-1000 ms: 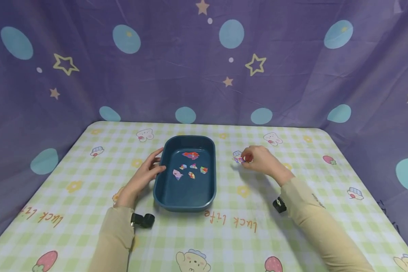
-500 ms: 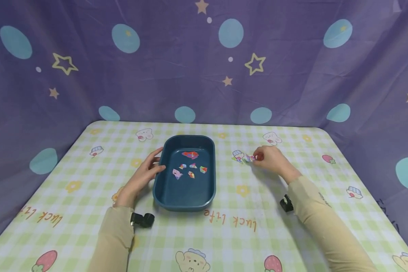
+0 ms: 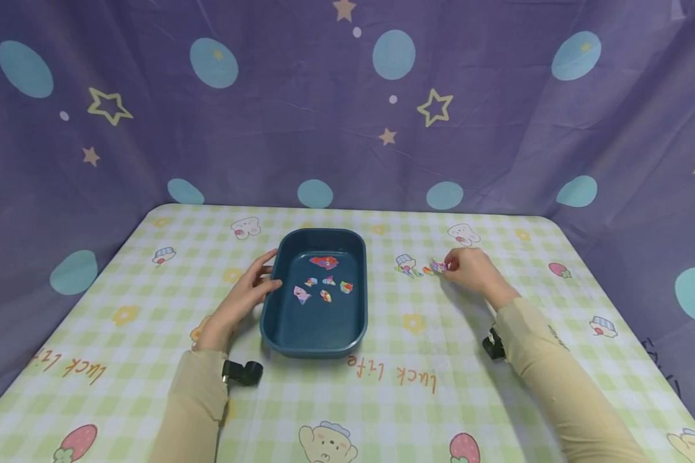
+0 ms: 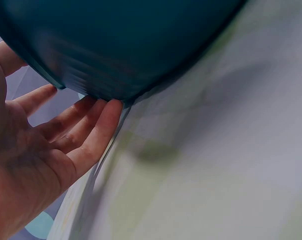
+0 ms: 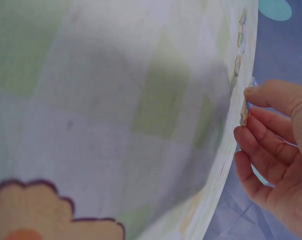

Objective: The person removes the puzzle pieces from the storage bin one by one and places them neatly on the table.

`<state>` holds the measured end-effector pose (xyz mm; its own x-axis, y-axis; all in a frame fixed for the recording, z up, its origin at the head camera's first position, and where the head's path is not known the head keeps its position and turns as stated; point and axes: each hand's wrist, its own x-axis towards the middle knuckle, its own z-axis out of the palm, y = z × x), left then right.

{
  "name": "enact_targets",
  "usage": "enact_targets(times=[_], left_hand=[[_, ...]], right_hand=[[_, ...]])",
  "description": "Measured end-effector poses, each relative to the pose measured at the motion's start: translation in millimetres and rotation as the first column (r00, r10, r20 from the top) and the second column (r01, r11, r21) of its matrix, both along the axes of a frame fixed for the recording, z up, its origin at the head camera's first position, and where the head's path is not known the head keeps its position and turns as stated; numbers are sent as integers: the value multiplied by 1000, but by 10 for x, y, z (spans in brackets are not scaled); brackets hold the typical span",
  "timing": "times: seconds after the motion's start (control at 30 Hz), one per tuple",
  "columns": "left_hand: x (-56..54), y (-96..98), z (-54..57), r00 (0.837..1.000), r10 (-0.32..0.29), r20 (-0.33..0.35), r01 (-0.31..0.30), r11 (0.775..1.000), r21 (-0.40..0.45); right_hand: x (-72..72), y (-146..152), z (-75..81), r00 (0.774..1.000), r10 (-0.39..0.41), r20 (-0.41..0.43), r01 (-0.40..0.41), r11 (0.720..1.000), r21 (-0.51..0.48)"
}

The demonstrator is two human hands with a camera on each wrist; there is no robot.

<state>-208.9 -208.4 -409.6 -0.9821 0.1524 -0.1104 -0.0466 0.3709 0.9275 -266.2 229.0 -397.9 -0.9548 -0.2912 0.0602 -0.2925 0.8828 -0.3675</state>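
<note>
My left hand (image 3: 246, 296) holds the left side of a dark teal tray (image 3: 315, 344), thumb at the rim and fingers against the outer wall. In the left wrist view, the fingertips (image 4: 108, 112) touch the tray's wall low down. Inside the tray lie a red sticker (image 3: 324, 262) and several smaller colourful stickers (image 3: 302, 294). To the right, my right hand (image 3: 472, 273) pinches small colourful stickers (image 3: 438, 265) between thumb and forefinger, close over the table. The right wrist view shows them edge-on, partly hidden by the thumb (image 5: 268, 95). Loose stickers (image 3: 417, 272) lie in a row left of that hand.
A green-and-white checked tablecloth (image 3: 382, 418) printed with cartoon figures covers the table. Behind it hangs a purple curtain (image 3: 301, 116) with blue dots and stars. Black wrist cameras (image 3: 244, 373) sit on both forearms.
My right hand has moved rightward in short steps, and loose stickers now lie in a row on the cloth where it passed. The left hand and tray have stayed put.
</note>
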Motion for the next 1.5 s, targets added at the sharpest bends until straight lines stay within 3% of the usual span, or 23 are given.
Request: enact_targets(times=[0.47,0.83,1.1,1.5], left_hand=[[2,-1,18,1000,0,10,0,1000,9],[0,-5,9,1000,-13,-8,13,1000,4],[8,-16,-1,1000,-17,-18,17,1000,4],[2,-1,2,1000,-2,10,2,1000,6]], right_hand=[[-3,24,-99,999,-41,32,41,999,-18],[-6,37,-95,1000,-24,19,24,1000,-16],[4,-66,16,1000,-1,-17,1,1000,-26],[57,-501,239,990,110,-94,-114,993,-42]])
